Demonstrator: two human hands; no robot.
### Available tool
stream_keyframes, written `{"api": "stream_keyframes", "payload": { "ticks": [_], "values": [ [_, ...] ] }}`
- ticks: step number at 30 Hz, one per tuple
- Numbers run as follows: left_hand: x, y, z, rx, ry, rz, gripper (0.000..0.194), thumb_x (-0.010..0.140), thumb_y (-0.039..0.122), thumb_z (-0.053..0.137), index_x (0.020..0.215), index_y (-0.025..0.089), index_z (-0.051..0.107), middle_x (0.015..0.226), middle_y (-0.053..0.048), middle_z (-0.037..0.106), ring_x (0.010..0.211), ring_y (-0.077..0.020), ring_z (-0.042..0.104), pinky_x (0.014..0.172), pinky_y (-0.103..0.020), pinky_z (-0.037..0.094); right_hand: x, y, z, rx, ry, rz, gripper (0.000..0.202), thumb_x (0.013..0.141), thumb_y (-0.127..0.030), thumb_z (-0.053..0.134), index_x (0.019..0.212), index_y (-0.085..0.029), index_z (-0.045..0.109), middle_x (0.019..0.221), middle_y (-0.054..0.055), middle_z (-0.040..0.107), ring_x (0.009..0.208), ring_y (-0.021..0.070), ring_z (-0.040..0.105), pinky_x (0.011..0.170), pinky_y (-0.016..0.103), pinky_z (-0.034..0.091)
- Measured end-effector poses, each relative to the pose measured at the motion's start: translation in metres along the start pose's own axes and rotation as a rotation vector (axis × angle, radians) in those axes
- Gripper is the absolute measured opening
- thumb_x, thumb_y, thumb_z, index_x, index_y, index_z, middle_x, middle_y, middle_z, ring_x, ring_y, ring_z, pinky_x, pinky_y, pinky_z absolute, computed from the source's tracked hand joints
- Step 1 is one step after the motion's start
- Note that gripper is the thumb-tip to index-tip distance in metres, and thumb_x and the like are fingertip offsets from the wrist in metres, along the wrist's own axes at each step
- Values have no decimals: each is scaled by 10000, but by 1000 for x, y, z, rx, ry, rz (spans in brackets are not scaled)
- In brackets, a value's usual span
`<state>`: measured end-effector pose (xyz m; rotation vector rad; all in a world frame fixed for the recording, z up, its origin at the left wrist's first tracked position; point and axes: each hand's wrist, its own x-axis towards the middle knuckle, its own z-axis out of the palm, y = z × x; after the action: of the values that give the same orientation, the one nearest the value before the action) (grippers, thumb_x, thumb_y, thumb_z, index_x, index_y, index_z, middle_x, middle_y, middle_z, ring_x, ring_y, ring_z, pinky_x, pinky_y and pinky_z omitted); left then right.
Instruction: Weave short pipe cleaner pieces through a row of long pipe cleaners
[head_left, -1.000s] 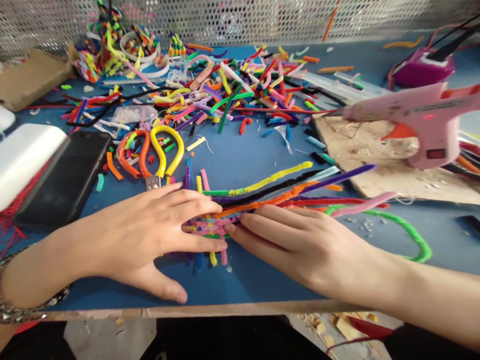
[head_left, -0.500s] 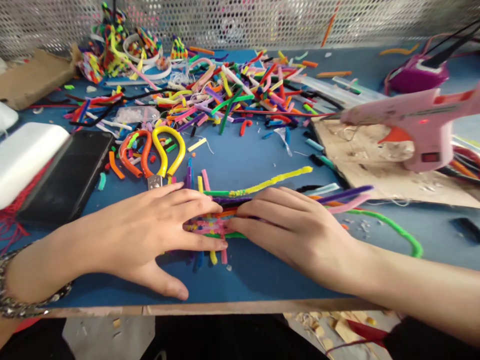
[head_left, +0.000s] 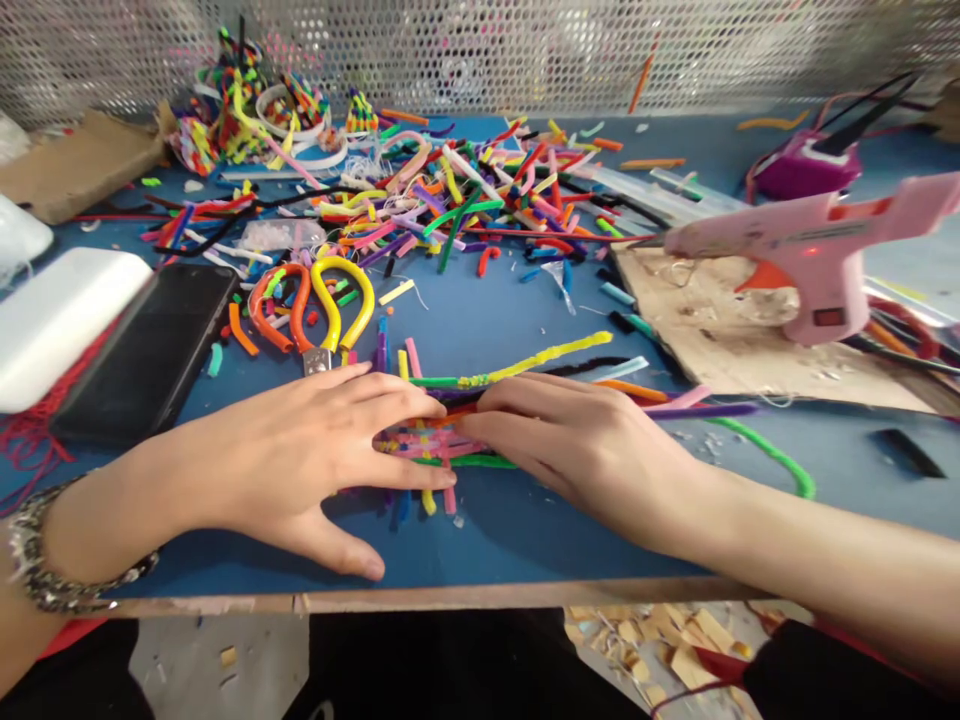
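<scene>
My left hand (head_left: pixel 292 450) lies palm down with spread fingers over a small woven patch of pipe cleaners (head_left: pixel 420 442) near the table's front edge. My right hand (head_left: pixel 592 450) has its fingers closed on the pipe cleaners at the patch's right side; which strands it grips is hidden under the fingers. Long loose ends stick out beyond it: a yellow pipe cleaner (head_left: pixel 555 356), a purple pipe cleaner (head_left: pixel 705 411) and a green pipe cleaner (head_left: pixel 772 455). Short cross strands, such as a pink one (head_left: pixel 449 495), poke out at the patch's front.
Pliers with orange and yellow loop handles (head_left: pixel 316 358) lie behind my left hand. A black phone (head_left: pixel 150 350) and a white box (head_left: pixel 71 320) are on the left. At right, a pink glue gun (head_left: pixel 825 265) rests on cardboard (head_left: pixel 712 350). Cut pieces (head_left: pixel 450 200) pile up behind.
Beyond my right hand the purple strand has swung toward me, from behind the pink one to in front of it. My left hand stays spread on the patch. The view has shifted slightly.
</scene>
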<state>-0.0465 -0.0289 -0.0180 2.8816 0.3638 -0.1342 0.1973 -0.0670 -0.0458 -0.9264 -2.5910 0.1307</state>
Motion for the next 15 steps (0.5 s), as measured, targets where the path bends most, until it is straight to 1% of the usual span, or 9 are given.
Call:
{"api": "stream_keyframes", "payload": {
  "ticks": [4, 7, 9, 11, 13, 15],
  "values": [
    [1, 1, 0, -7, -1, -6, 588, 776, 564, 617, 1311, 341, 516, 1400, -146, 431, 1270, -349, 427, 1045, -575, 321, 5, 0, -6, 26, -79, -10, 357, 960, -114, 339, 855, -144, 679, 805, 65, 611, 726, 134, 556, 646, 241, 461],
    [0, 1, 1, -13, 11, -1, 601, 768, 564, 628, 1314, 340, 512, 1410, -146, 415, 1283, -349, 413, 1053, -575, 312, 6, -3, -11, -38, -137, -61, 363, 963, -125, 338, 881, -146, 691, 827, 74, 619, 761, 154, 553, 673, 264, 473],
    [-1, 1, 1, -15, 13, -1, 596, 766, 559, 632, 1309, 344, 516, 1423, -149, 397, 1294, -357, 398, 1049, -578, 316, 5, -4, -13, -87, -112, -82, 366, 968, -146, 338, 906, -146, 699, 890, 90, 639, 798, 168, 563, 705, 283, 488],
    [-1, 1, 1, -13, 11, -1, 584, 773, 548, 628, 1308, 342, 517, 1437, -160, 376, 1303, -364, 389, 1037, -581, 330, 2, -4, -12, -125, -40, -99, 380, 972, -154, 327, 911, -143, 701, 929, 96, 654, 808, 173, 576, 726, 298, 500],
    [-1, 0, 1, -21, 10, 3, 586, 779, 551, 617, 1315, 341, 508, 1447, -166, 365, 1306, -361, 388, 1032, -582, 336, 0, -3, -9, -142, 5, -124, 394, 976, -145, 308, 919, -136, 698, 913, 90, 665, 790, 169, 591, 724, 298, 507],
    [-2, 0, 1, -26, 11, 1, 595, 781, 566, 608, 1322, 347, 495, 1458, -162, 356, 1315, -359, 380, 1033, -585, 330, -2, 0, -6, -149, 23, -147, 410, 980, -134, 283, 933, -127, 690, 885, 85, 672, 773, 162, 599, 707, 289, 511]
  ]
}}
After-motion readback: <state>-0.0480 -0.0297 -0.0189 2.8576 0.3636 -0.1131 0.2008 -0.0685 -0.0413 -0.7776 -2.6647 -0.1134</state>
